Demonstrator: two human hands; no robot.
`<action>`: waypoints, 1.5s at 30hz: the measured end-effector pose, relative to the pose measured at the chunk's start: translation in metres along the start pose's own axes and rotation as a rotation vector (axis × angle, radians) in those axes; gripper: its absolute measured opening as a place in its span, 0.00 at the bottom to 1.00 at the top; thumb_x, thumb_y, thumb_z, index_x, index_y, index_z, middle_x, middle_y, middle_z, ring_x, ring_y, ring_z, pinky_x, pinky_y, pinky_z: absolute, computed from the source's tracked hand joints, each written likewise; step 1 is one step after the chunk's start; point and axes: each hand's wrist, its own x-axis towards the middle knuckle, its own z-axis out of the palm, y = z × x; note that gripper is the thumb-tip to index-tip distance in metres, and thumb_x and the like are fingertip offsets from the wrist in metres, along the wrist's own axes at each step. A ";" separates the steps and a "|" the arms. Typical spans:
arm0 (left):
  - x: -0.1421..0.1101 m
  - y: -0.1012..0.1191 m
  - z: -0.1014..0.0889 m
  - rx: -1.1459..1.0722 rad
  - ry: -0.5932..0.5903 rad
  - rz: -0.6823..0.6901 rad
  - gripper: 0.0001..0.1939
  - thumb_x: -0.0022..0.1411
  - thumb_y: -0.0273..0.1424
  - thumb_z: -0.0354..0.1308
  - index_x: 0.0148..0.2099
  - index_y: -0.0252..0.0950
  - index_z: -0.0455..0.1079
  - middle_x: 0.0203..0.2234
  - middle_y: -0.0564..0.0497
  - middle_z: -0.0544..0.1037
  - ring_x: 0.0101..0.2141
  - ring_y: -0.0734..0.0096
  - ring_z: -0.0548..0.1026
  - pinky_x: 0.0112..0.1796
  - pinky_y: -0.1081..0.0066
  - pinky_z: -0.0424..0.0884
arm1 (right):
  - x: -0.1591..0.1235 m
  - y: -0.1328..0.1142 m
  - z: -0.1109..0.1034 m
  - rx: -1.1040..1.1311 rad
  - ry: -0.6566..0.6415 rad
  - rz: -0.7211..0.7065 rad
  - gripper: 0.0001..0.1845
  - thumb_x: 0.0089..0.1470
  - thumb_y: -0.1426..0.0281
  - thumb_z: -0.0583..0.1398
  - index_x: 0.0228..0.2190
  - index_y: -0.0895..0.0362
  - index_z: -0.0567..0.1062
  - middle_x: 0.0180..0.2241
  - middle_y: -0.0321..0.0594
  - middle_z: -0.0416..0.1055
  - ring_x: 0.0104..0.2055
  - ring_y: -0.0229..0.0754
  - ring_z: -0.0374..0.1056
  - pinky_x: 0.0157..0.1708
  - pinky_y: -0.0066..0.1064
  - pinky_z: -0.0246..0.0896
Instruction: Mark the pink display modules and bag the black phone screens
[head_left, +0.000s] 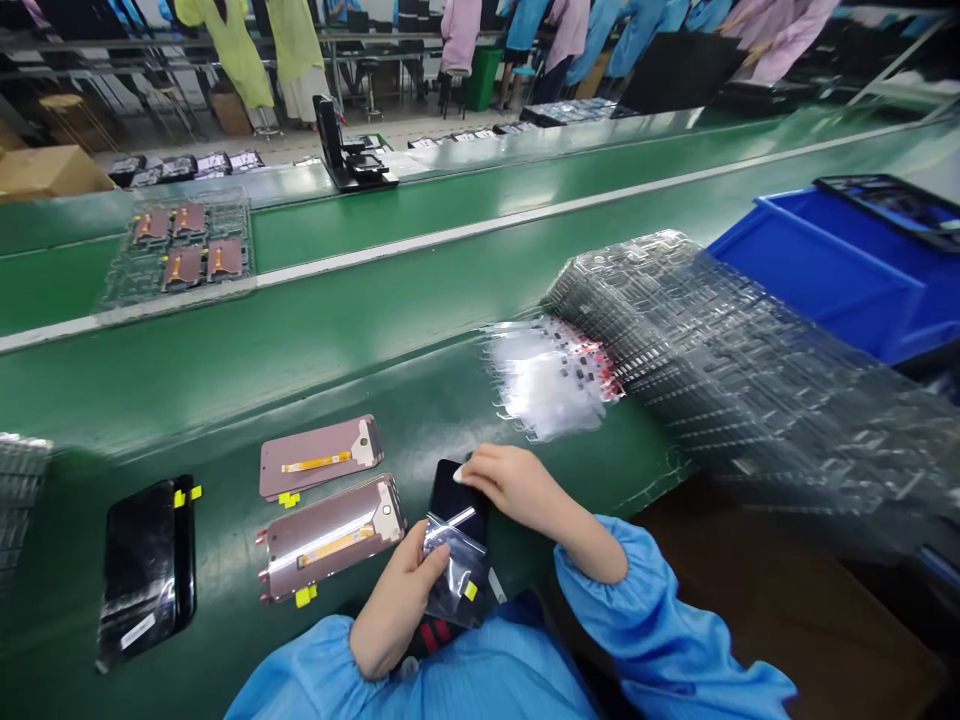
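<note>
A black phone screen (459, 500) is tilted close to my body, near the bench's front edge. Clear film (454, 578) with a yellow tab covers its lower half. My left hand (405, 590) is closed on the screen's lower left side, thumb lying over the film. At the upper right corner, my right hand (517, 487) pinches the screen's edge; something small and white shows at a fingertip. Left of my hands lie two groups of pinkish-backed screens, an upper pile (322, 455) and a lower pile (334, 545), with orange flex cables and yellow tabs.
Black screens (146, 570) lie at the left. Ahead is a pile of clear film sheets (547, 380). Stacked clear plastic trays (720, 350) and a blue bin (825, 265) stand right. Another tray (176, 245) holds several parts across the green belt (420, 275). People work beyond.
</note>
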 end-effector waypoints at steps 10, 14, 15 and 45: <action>0.000 0.000 -0.002 -0.040 0.012 -0.008 0.19 0.58 0.40 0.64 0.49 0.37 0.72 0.45 0.46 0.78 0.48 0.55 0.73 0.50 0.62 0.66 | 0.000 0.010 0.012 0.108 0.209 0.112 0.12 0.63 0.70 0.55 0.29 0.56 0.74 0.29 0.41 0.71 0.34 0.43 0.69 0.35 0.33 0.62; -0.007 0.009 -0.004 -0.090 0.033 -0.027 0.23 0.56 0.41 0.65 0.53 0.39 0.71 0.52 0.46 0.76 0.55 0.54 0.69 0.57 0.60 0.61 | -0.005 0.033 -0.006 0.153 0.424 0.291 0.12 0.63 0.67 0.55 0.30 0.57 0.74 0.30 0.42 0.73 0.33 0.44 0.70 0.33 0.33 0.64; -0.009 0.011 -0.005 -0.092 0.043 -0.019 0.25 0.57 0.41 0.65 0.54 0.39 0.70 0.54 0.46 0.75 0.57 0.53 0.68 0.58 0.59 0.60 | -0.008 0.034 -0.010 0.178 0.468 0.319 0.12 0.63 0.65 0.55 0.31 0.57 0.74 0.30 0.42 0.74 0.32 0.43 0.70 0.32 0.33 0.65; -0.043 0.035 -0.010 0.002 0.012 0.123 0.29 0.62 0.41 0.61 0.63 0.43 0.64 0.58 0.47 0.72 0.62 0.51 0.62 0.62 0.56 0.56 | -0.004 0.001 -0.034 0.034 0.802 0.193 0.07 0.62 0.70 0.58 0.33 0.54 0.75 0.32 0.42 0.73 0.36 0.44 0.69 0.35 0.35 0.65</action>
